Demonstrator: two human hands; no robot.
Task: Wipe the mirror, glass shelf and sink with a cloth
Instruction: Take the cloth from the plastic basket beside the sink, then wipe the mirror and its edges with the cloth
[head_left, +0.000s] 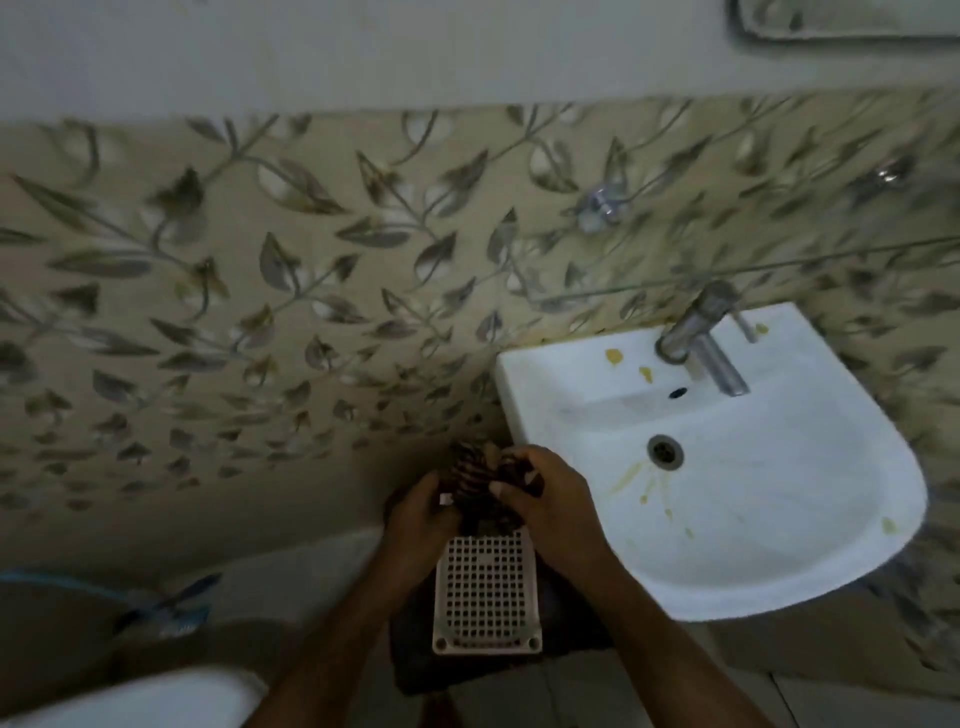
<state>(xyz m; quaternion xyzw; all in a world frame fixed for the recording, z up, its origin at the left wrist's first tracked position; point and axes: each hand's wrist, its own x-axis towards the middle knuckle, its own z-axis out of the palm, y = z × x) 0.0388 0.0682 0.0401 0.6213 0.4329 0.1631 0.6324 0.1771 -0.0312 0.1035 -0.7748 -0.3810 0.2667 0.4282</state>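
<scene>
Gripping dark cloth (480, 475), hands (488, 506), no legible writing

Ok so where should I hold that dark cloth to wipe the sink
Bunch the dark cloth in the right hand, which is nearer the sink, with a loose fold left under the fingers. It is crumpled between both hands; the left hand can let go. Come at the yellow stains from the front rim.
</scene>
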